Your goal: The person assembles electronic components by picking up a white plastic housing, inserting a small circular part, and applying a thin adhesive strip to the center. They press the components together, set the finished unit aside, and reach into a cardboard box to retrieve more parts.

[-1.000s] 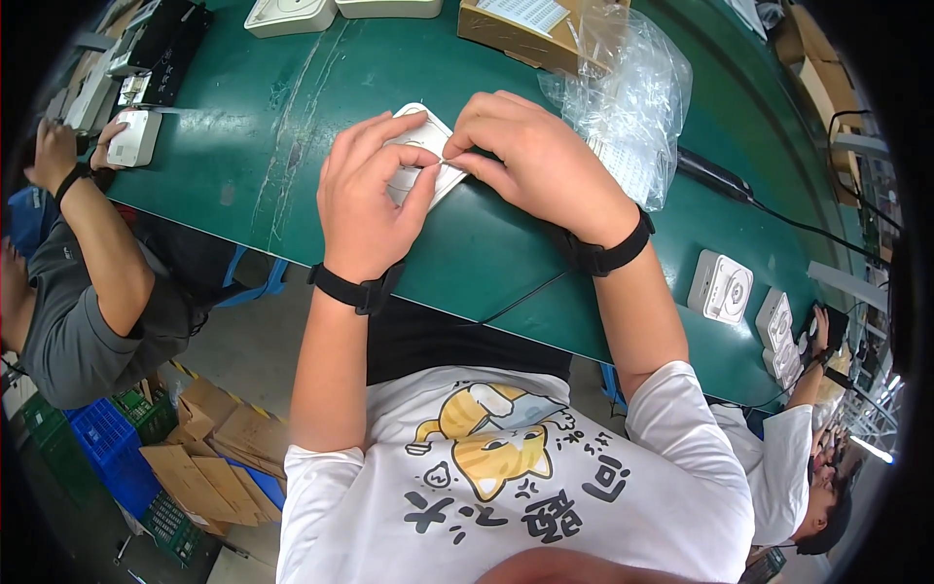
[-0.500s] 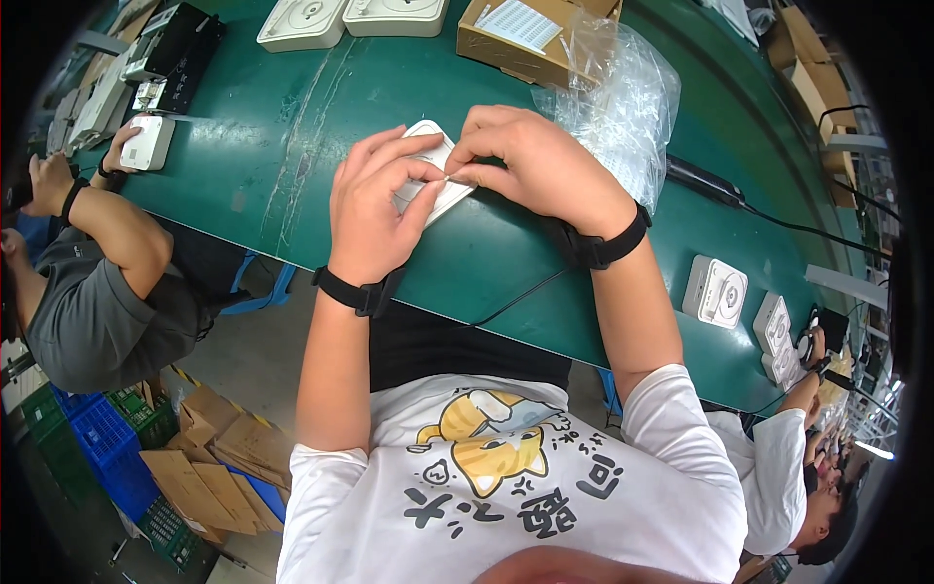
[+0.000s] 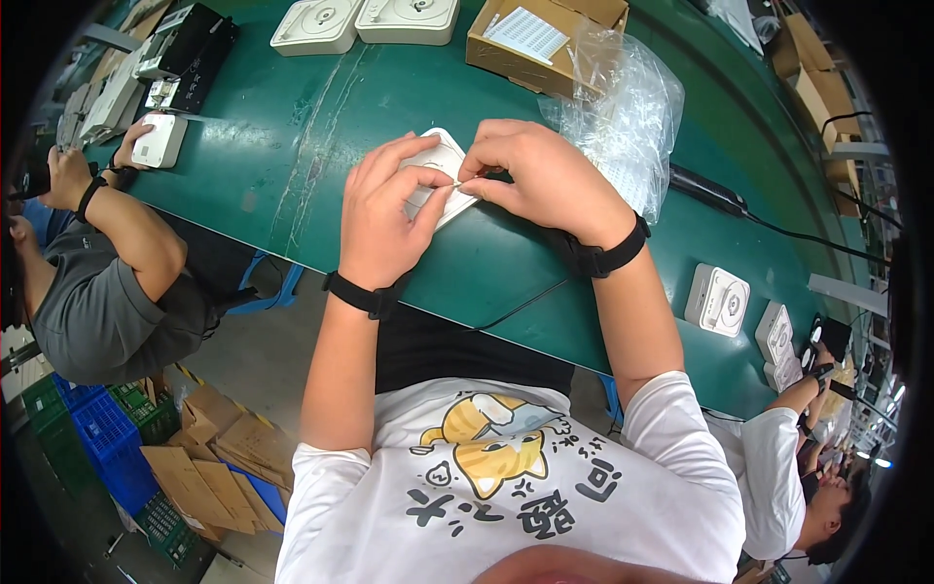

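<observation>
A white, round-cornered device (image 3: pixel 448 156) lies tilted on the green table (image 3: pixel 389 92), partly covered by my hands. Over its right side, my left hand (image 3: pixel 389 209) pinches thumb and forefinger together, its other fingers spread across the device. My right hand (image 3: pixel 535 175) comes in from the right, its thumb and forefinger pinched at the same spot. Between the fingertips of both hands is a tiny pale piece, too small to make out. Each wrist wears a black band, and a thin black cord runs from the right band.
Two white devices (image 3: pixel 316 24) sit at the far edge, beside an open cardboard box (image 3: pixel 530 49) and clear plastic bags (image 3: pixel 632 127). A black cylindrical tool (image 3: pixel 705 187) lies right, with more devices (image 3: pixel 718 300) nearer. At left a co-worker holds a white unit (image 3: pixel 161 141); another person sits right.
The whole view has shifted slightly. Both my hands stay pinched together over the device, with only small finger movement. The co-worker's hands at left have moved a little.
</observation>
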Motion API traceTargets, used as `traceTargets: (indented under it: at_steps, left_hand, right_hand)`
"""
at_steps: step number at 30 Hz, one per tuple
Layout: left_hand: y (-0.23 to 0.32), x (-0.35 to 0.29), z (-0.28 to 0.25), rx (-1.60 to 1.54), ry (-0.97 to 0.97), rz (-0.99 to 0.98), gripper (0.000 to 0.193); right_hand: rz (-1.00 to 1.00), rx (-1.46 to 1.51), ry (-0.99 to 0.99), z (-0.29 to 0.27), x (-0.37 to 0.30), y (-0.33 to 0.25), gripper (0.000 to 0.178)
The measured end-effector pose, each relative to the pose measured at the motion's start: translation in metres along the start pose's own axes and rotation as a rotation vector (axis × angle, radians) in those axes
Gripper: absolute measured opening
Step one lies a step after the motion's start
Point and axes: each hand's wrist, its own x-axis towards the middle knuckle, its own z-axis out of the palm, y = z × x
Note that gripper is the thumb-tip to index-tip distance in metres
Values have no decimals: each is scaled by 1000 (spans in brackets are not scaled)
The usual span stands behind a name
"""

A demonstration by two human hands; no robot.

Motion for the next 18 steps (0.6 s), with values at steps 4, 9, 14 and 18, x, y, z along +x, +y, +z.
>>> traceTargets:
  at_steps: [4,9,14,18]
  left_hand:
    - [4,-3,1,26,25,-23,11]
    - [6,0,-1,66,-20,-7,13]
    - [6,2,-2,50,-57,-2,13]
    - [4,1,-2,61,-74,2,13]
  right_hand:
    - [-56,19,28,3,0,5,12]
    - [-24,35,11,6,3,6,13]
    - [-35,124,4,9,3,13,13]
    - [-31,180,-8,10,5,15,12]
